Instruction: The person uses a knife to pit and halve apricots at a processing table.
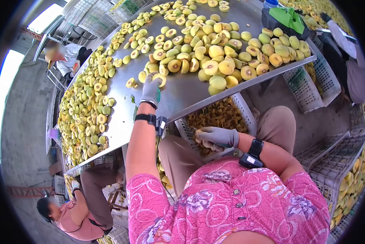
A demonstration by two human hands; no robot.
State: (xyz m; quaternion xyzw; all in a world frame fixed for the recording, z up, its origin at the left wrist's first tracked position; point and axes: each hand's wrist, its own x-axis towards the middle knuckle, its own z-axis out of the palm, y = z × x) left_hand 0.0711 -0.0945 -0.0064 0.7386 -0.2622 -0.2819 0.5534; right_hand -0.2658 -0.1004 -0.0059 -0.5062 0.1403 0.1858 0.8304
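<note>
My left hand [151,90], in a grey glove, reaches out over the steel table [178,91] and closes on a halved yellow fruit [159,78] at the near edge of the big fruit pile [215,49]. My right hand [215,137], also gloved, is down at my lap over a white crate [247,112] under the table edge. Its fingers are curled, and whether they hold a small tool or a pit is unclear. The crate holds several brown pits and scraps [219,114].
Halved fruit lies in a band along the table's left side [88,110]. A person in pink [74,215] sits lower left, another person [64,55] at far left, a third [349,61] at right. White crates [312,87] and a fruit-filled crate [351,185] stand to the right.
</note>
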